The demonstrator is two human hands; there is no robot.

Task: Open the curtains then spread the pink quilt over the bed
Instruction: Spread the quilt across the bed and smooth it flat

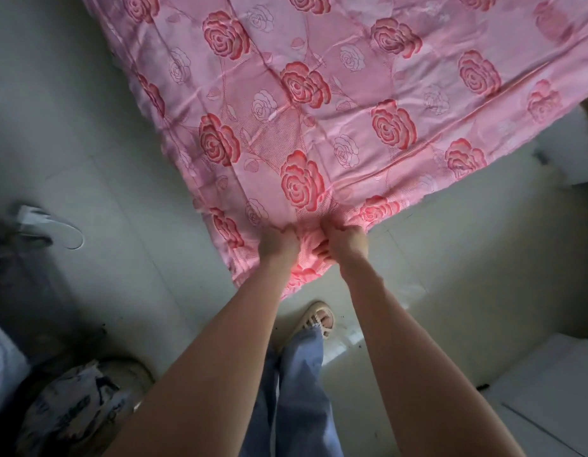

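Note:
The pink quilt [319, 103], patterned with red and white roses, lies spread flat over the bed and fills the upper middle of the view. Its near corner hangs down toward the floor. My left hand [278, 243] and my right hand [344, 240] are side by side at that corner, both closed on bunched quilt fabric. The bed itself is hidden under the quilt. No curtains are in view.
Pale tiled floor [121, 199] surrounds the bed. A white slipper [52, 227] lies at the left. A patterned bundle [78, 407] sits at the lower left. My sandalled foot [319, 319] stands below the quilt corner. White furniture [550, 390] is at the lower right.

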